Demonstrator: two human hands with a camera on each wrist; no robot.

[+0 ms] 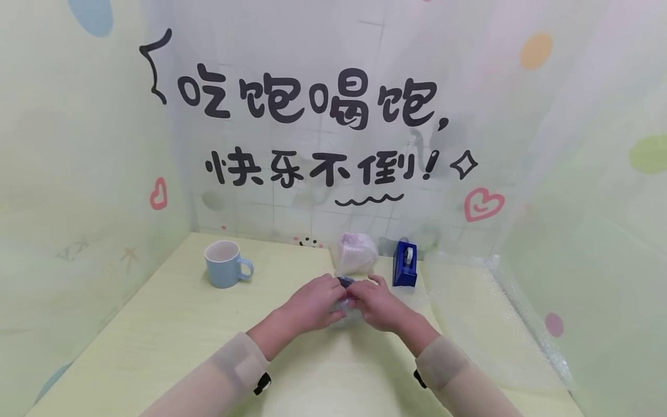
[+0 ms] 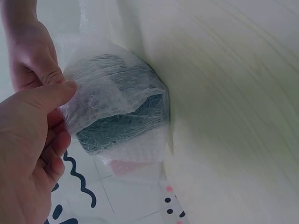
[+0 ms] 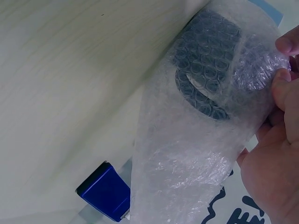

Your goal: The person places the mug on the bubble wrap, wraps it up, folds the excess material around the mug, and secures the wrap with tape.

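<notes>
A dark mug (image 3: 208, 46) stands on the table, covered by a bubble wrap sheet (image 3: 175, 158); its handle shows through the bubbles in the right wrist view. My left hand (image 1: 315, 301) pinches the gathered wrap over the mug's top between thumb and fingers. Close against it, my right hand (image 1: 383, 304) grips the wrap at the same spot. In the left wrist view the wrap lies in folds around the mug's dark side (image 2: 117, 130), and a loose flap of it spreads toward the right in the right wrist view.
A light blue mug (image 1: 223, 272) stands at the back left. Behind my hands sits a whitish-pink wrapped bundle (image 1: 356, 253), with a blue tape dispenser (image 1: 405, 266) to its right. Flat bubble wrap (image 1: 479, 318) covers the table's right side. Printed walls enclose the table.
</notes>
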